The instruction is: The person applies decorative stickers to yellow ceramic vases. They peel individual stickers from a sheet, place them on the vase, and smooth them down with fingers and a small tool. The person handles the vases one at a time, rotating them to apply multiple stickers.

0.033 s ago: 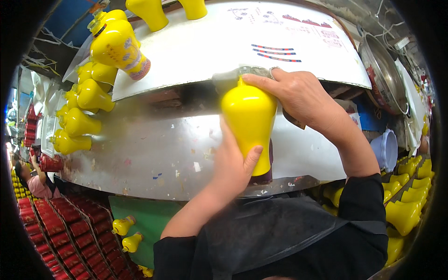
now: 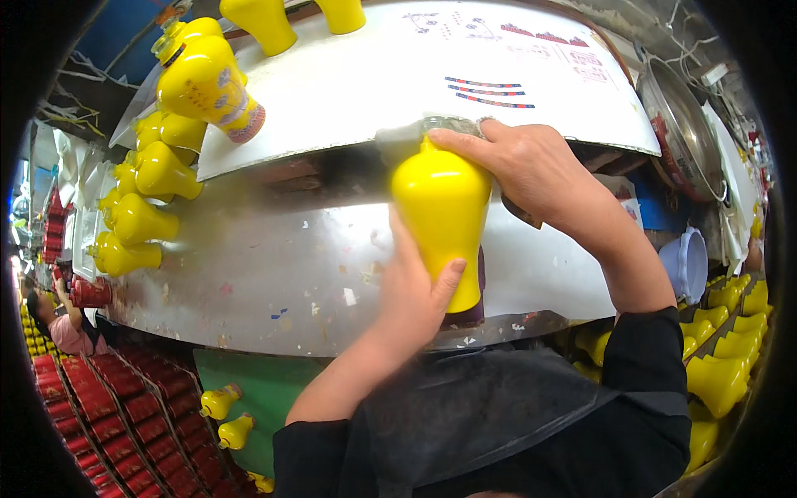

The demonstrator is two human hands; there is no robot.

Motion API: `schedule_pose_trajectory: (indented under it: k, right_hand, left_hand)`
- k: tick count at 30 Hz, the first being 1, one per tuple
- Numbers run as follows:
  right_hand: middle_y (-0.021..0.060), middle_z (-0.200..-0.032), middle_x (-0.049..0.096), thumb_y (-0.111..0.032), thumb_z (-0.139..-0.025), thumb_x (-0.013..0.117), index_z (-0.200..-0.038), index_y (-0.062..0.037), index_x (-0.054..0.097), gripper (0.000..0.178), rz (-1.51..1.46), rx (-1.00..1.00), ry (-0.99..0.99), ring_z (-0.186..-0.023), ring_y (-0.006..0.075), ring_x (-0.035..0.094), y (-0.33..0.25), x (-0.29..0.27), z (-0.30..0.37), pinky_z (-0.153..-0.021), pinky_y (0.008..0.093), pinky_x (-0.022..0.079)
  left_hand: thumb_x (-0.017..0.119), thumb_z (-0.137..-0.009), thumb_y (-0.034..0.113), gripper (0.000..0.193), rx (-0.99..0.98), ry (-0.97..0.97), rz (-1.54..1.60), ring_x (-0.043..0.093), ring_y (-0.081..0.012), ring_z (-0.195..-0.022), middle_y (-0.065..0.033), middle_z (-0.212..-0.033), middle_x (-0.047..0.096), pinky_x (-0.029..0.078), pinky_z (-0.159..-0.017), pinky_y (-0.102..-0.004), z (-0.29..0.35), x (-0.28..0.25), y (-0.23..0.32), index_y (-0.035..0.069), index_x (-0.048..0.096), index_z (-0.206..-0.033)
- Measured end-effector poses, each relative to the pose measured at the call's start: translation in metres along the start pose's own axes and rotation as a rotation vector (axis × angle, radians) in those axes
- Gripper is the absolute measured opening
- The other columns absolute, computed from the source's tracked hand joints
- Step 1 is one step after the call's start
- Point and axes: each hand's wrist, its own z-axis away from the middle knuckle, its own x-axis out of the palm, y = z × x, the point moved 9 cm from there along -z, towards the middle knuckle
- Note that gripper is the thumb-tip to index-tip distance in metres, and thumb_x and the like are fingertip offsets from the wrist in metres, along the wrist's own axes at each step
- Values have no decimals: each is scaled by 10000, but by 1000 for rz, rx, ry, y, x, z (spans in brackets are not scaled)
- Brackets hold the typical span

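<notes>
A glossy yellow bottle (image 2: pixel 440 207) with a narrow neck and broad shoulders stands nearly upright between my hands, over the grey metal bench. My left hand (image 2: pixel 419 286) is wrapped round its lower left side, thumb across the front. My right hand (image 2: pixel 527 166) closes on the neck from the right, one finger laid across it; its other fingers are partly hidden. Behind the neck is a greyish, see-through piece (image 2: pixel 403 143) that I cannot make out. Something dark purple shows under the bottle's base.
A white board (image 2: pixel 349 100) bears printed decals, including thin curved strips (image 2: pixel 490 93). A decorated yellow bottle (image 2: pixel 203 79) and several plain ones (image 2: pixel 166 170) stand at the left. Rows of yellow bottles (image 2: pixel 718 386) fill the right. A metal basin (image 2: pixel 685 124), lilac bucket (image 2: pixel 685 266) and a person (image 2: pixel 70 328) flank the bench.
</notes>
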Motion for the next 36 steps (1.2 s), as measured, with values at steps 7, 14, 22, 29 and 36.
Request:
schedule_pose_trajectory:
  k: [7,14,22,29,36]
  right_hand:
    - [140,-997,702,-70,-903,661,-1458,-156,532,577,-128,107,0,-873,312,740,12,13,11,-725,380,591]
    - [135,-858,679,-102,-927,669,-1246,-107,709,321,-351,467,301,-716,292,680,39,31,134,-650,362,558]
    - [230,-1091,716,-154,-925,693,-1238,-74,726,324,-127,1143,108,-899,378,717,113,75,305,-836,433,578]
    - [239,-1088,674,-108,-948,601,-1239,-68,717,316,-26,1137,-1,-881,403,705,120,89,306,-800,462,579]
    - [233,-1082,635,-149,-949,603,-1214,-54,697,297,-118,1039,-10,-919,400,692,112,84,305,-800,471,571]
  left_hand:
    - [622,-1002,405,982,-27,34,50,532,-416,-1351,-296,-1521,455,419,-1119,-474,2,2,-15,-40,9,-1627]
    - [671,-958,270,878,289,292,-35,517,-373,-1340,-265,-1511,455,388,-1141,-458,6,-15,33,-20,170,-1617]
    - [710,-840,117,504,696,-418,-315,599,-407,-1150,-256,-1282,618,474,-1020,-487,22,140,124,0,622,-1322]
    - [664,-870,191,402,631,-412,-639,568,-408,-1243,-253,-1370,591,483,-1029,-496,-20,249,92,-12,649,-1217]
    - [623,-866,210,327,509,-519,-776,568,-409,-1243,-255,-1350,595,490,-1015,-514,-40,269,58,-20,653,-1097]
